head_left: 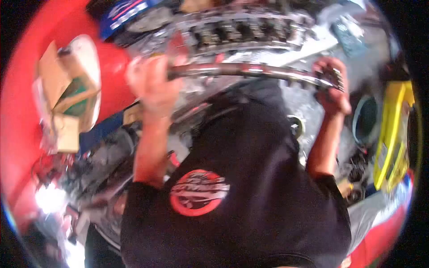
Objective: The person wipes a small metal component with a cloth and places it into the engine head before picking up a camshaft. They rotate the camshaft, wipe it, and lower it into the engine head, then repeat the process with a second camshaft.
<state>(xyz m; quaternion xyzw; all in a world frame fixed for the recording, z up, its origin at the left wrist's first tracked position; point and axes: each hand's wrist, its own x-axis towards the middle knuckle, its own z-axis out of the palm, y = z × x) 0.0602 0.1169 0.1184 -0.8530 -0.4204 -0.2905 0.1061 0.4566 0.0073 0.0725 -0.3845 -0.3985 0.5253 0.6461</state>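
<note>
A long metal shaft with lobes point(250, 70) stretches almost level between my two hands. Its left end is in my left hand point(156, 82), whose fingers are closed round it but smeared by motion. My right hand point(331, 87) is wrapped round the other end, where a ridged metal part shows between the fingers. Just beyond the shaft lies a metal engine part point(250, 33) with a row of dark openings.
An open cardboard box point(67, 100) rests by a red surface point(111, 64) at the left. At the right are a yellow object point(389, 138), a dark round container point(366, 119) and a bluish packet point(351, 38). A blue printed item point(127, 15) is at the top left.
</note>
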